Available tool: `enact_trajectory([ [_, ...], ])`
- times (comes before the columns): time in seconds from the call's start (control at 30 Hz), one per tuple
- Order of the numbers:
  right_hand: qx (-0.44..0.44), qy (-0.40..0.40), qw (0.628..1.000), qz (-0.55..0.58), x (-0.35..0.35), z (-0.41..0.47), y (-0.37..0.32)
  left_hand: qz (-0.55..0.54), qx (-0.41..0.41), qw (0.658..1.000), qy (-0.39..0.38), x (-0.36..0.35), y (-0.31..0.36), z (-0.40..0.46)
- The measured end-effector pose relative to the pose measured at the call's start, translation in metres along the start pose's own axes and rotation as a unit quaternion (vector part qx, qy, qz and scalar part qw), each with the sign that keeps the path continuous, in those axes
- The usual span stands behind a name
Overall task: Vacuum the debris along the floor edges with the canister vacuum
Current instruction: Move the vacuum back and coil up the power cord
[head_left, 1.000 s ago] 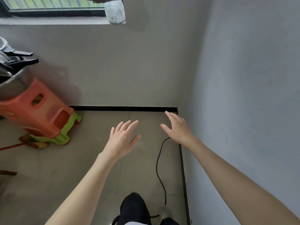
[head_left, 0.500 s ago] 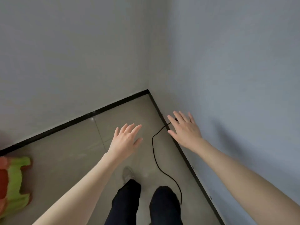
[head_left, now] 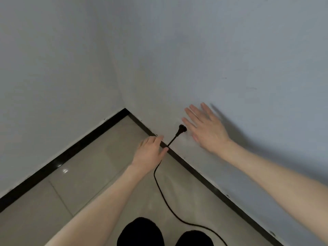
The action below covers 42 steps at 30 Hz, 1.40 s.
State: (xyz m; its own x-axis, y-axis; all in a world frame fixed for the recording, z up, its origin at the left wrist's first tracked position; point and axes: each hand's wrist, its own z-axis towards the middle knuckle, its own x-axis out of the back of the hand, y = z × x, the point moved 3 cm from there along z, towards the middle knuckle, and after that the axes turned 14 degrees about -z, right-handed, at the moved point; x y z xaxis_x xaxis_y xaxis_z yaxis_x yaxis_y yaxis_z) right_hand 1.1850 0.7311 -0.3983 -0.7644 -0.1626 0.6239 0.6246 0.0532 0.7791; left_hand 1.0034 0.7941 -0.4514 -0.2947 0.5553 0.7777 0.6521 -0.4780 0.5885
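Observation:
The canister vacuum itself is out of sight; only its black power cord point(head_left: 160, 189) shows, snaking over the tiled floor toward the corner. The cord's black plug point(head_left: 181, 129) sits against the right wall, low, just above the black baseboard point(head_left: 198, 175). My left hand point(head_left: 150, 152) grips the cord a little below the plug, fingers and thumb curled round it. My right hand point(head_left: 204, 129) is spread flat with straight fingers at the wall, right of the plug, and casts a shadow there.
Two grey-white walls meet in a corner point(head_left: 125, 108), with the black baseboard running along both. The beige tiled floor point(head_left: 85, 174) lies in front. My dark trouser legs point(head_left: 140, 231) show at the bottom edge.
The view has swung right and closer to the corner; the orange stool has left view. My left hand has reached forward and taken hold of the cord. The right hand has risen to the wall.

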Motion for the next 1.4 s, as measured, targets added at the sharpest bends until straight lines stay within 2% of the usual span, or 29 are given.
enact_trajectory([
  [0.17,0.001,-0.056,0.973,-0.225,-0.06,-0.018,-0.01,-0.111,-0.048,0.992,0.029,-0.07,-0.012,0.073],
  [0.3,0.014,-0.055,0.942,-0.33,-0.076,-0.016,-0.011,-0.104,-0.04,0.993,0.044,-0.093,-0.015,0.107],
  [0.47,0.016,-0.048,0.942,-0.332,-0.083,-0.012,-0.01,0.027,-0.05,0.996,0.069,-0.097,-0.004,0.124],
  [0.6,0.004,-0.011,0.943,-0.333,-0.085,-0.012,-0.012,0.136,-0.063,0.984,0.1,-0.097,-0.005,0.121],
  [0.87,-0.007,-0.018,0.945,-0.326,-0.081,-0.011,-0.012,0.167,-0.045,0.978,0.114,-0.106,-0.021,0.095],
  [0.93,-0.021,-0.037,0.946,-0.321,-0.078,-0.012,-0.011,0.138,-0.037,0.985,0.097,-0.104,-0.04,0.081],
  [1.0,-0.044,-0.033,0.958,-0.281,-0.073,-0.016,-0.018,0.037,-0.061,0.993,0.098,-0.09,-0.046,0.078],
  [1.1,-0.096,0.031,0.988,-0.113,-0.064,-0.03,-0.05,-0.167,-0.083,0.979,0.086,-0.056,-0.027,0.074],
  [1.13,-0.127,0.029,0.991,-0.007,-0.061,-0.036,-0.06,-0.208,-0.083,0.972,0.075,-0.045,-0.017,0.07],
  [1.17,-0.157,-0.027,0.975,0.157,-0.055,-0.042,-0.07,-0.244,-0.082,0.965,0.06,-0.036,-0.005,0.065],
  [1.2,-0.187,-0.136,0.91,0.345,-0.048,-0.048,-0.083,-0.278,-0.081,0.956,0.046,-0.026,0.007,0.058],
  [1.23,-0.214,-0.231,0.792,0.524,-0.036,-0.054,-0.096,-0.31,-0.076,0.947,0.033,-0.016,0.021,0.051],
  [1.27,-0.217,-0.29,0.677,0.641,-0.023,-0.057,-0.106,-0.341,-0.071,0.937,0.021,-0.005,0.036,0.044],
  [1.3,-0.208,-0.314,0.595,0.709,-0.009,-0.057,-0.11,-0.369,-0.063,0.927,0.008,0.007,0.052,0.037],
  [1.33,-0.196,-0.321,0.556,0.741,0.006,-0.058,-0.109,-0.389,-0.056,0.919,-0.005,0.018,0.068,0.03],
  [1.4,-0.213,-0.311,0.531,0.759,0.031,-0.066,-0.094,-0.41,-0.047,0.911,-0.023,0.043,0.101,0.016],
])
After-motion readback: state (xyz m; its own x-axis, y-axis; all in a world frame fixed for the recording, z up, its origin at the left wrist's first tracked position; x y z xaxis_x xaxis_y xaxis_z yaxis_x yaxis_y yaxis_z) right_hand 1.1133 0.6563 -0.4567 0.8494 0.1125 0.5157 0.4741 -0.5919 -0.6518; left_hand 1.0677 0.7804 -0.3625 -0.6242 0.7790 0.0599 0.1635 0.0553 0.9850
